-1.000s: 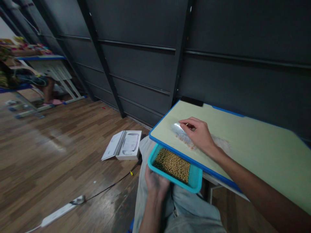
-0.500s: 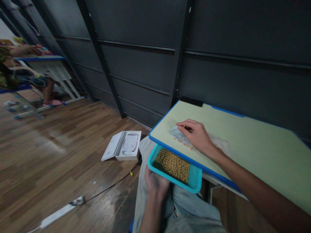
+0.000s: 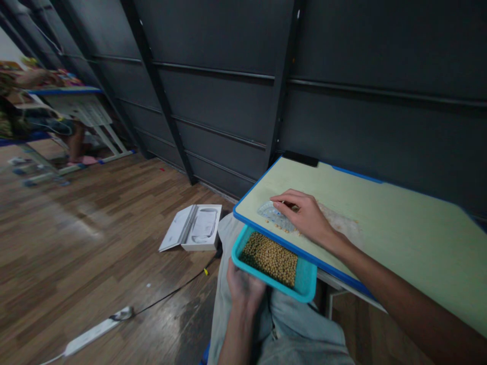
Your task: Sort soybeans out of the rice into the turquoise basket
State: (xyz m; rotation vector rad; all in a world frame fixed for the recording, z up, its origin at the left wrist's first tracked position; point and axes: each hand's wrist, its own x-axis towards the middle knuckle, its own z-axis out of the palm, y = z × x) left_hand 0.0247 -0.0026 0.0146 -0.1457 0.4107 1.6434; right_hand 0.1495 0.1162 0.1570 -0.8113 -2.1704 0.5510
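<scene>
Beans point(image 3: 271, 257) fill the teal plastic tray point(image 3: 305, 279), held under the tabletop's point(image 3: 380, 223) near-left edge; left hand point(image 3: 243, 286) grip closed on the tray's underside. Right hand point(image 3: 304, 215), fingers flat, presses a clear plastic scraper point(image 3: 272, 214), which has slid nearer the edge since earlier, pushing small round stray beans point(image 3: 285, 229) toward the tray.

A plain workroom: dark panelled wall point(image 3: 228, 76), wood-plank floor point(image 3: 76, 243), a blue-edged desk point(image 3: 399, 228), another desk point(image 3: 64, 91) far off, a power strip point(image 3: 91, 334) on the floor.
</scene>
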